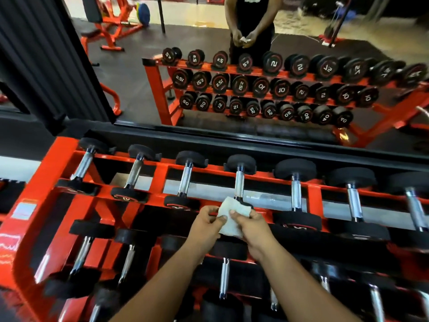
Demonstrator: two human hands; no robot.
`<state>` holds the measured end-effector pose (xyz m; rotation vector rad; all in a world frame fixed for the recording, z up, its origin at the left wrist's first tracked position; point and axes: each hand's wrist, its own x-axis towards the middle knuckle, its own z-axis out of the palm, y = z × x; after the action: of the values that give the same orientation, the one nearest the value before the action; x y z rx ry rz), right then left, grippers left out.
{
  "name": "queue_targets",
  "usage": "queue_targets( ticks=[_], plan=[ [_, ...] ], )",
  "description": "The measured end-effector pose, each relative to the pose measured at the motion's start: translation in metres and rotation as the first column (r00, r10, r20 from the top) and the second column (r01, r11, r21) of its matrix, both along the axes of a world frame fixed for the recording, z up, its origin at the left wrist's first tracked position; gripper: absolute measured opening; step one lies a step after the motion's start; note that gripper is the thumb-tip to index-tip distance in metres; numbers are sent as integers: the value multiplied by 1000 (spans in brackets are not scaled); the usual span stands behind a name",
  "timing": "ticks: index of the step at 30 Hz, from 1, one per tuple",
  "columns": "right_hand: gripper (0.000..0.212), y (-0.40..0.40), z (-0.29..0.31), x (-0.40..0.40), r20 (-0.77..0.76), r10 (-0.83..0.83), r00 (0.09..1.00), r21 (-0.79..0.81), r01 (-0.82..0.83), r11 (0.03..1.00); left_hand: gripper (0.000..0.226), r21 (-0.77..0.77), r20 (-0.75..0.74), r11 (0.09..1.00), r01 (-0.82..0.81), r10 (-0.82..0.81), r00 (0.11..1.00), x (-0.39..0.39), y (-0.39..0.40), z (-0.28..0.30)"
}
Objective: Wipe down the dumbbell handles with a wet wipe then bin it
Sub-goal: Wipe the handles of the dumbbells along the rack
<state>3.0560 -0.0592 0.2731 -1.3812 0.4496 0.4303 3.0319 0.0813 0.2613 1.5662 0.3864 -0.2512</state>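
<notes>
While both hands, left hand [210, 220] and right hand [249, 225], pinch the wet wipe [233, 217] flat, looks like prep, next wrap it round that chrome dumbbell handle [239, 183]

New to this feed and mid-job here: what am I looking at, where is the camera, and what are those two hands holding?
This is one picture from a camera on a person's head, looking forward and down. No machine: these are bare hands. The left hand and right hand both pinch a white wet wipe, held above an orange dumbbell rack. Black dumbbells with shiny metal handles lie in rows; the wipe sits just in front of one dumbbell handle, seemingly not yet wrapped around it. Behind the rack a wall mirror reflects the same rack and person.
</notes>
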Motion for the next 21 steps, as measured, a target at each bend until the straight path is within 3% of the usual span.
queue_targets(
  ticks=[7,13,15,17,19,21],
  plan=[
    [16,-24,-2,25,44,-179,983,-2,179,984,7,301,33,951,-68,61,998,12,-5,-33],
    [20,-59,9,92,268,-154,951,-265,226,937,15,326,-37,926,-188,212,977,53,-32,-27],
    [25,-66,11,111,419,2,908,-475,218,853,24,352,-84,903,-248,294,952,73,-43,-28],
    [31,-67,5,123,521,293,801,-665,166,729,33,333,-157,898,-288,354,922,94,-52,-29],
    [35,-69,-14,136,501,610,614,-796,51,602,42,295,-253,898,-328,404,879,115,-65,-38],
    [49,-76,-44,147,319,886,337,-933,-49,355,49,337,-337,885,-321,431,837,131,-76,-47]
  ],
)
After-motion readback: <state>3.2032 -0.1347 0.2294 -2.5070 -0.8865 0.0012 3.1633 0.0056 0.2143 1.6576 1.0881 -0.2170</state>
